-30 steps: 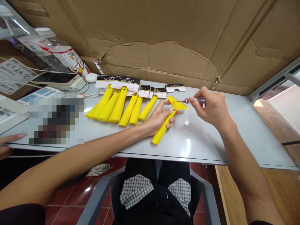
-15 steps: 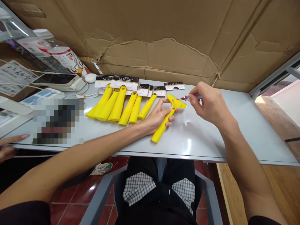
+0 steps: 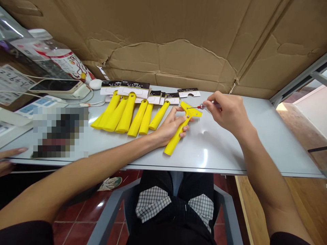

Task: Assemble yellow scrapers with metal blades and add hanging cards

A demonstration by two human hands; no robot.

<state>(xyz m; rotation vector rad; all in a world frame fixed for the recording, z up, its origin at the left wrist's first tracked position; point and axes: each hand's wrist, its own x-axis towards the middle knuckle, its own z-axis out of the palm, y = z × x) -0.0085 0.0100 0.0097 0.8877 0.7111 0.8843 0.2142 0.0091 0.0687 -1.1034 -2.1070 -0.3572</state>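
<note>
A yellow scraper with a wide, flared head is gripped by my left hand, its handle slanting down toward the table's front edge. My right hand pinches a screwdriver with a red, see-through handle. Its thin shaft reaches left across the scraper head, and the tip meets a screw near the head's left side. Another screw shows on the right side of the head. Left of my left hand lies a row of several yellow scraper handles with black-and-white cardboard tags.
A loose tag lies behind the scraper. At the left are a phone, a white cable, a plastic bottle and a blurred dark patch. Another person's hand rests at the left edge. Cardboard walls the back of the table.
The view has shifted slightly. Both hands keep their hold, and the screwdriver tip stays at the same left screw of the scraper head.
</note>
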